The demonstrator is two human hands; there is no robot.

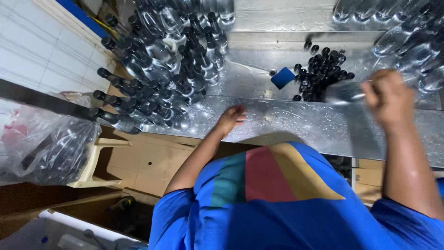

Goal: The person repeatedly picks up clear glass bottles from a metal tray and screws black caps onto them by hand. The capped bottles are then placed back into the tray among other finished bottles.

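The clear plastic bottle (346, 92) lies sideways in our right hand (389, 98), blurred, held just above the wet metal table (300, 122) and just beside the heap of black caps (321, 74). Our right hand's fingers are curled closed around the bottle's end; we cannot tell which end, since the blur hides it. Our left hand (230, 119) rests on the table's near edge with its fingers loosely bent and half open, holding nothing. Just left of it a big stack of capped bottles (159, 69) lies piled on their sides, black caps pointing toward us and to the left. A small blue square block (282, 77) sits on the table between that stack and the caps. More clear bottles (411, 41) lie heaped at the far right. Below the table's left end a clear plastic bag (51, 148) full of dark things rests on a pale plastic stool (95, 159). Our blue shirt (277, 208) fills the lower view.
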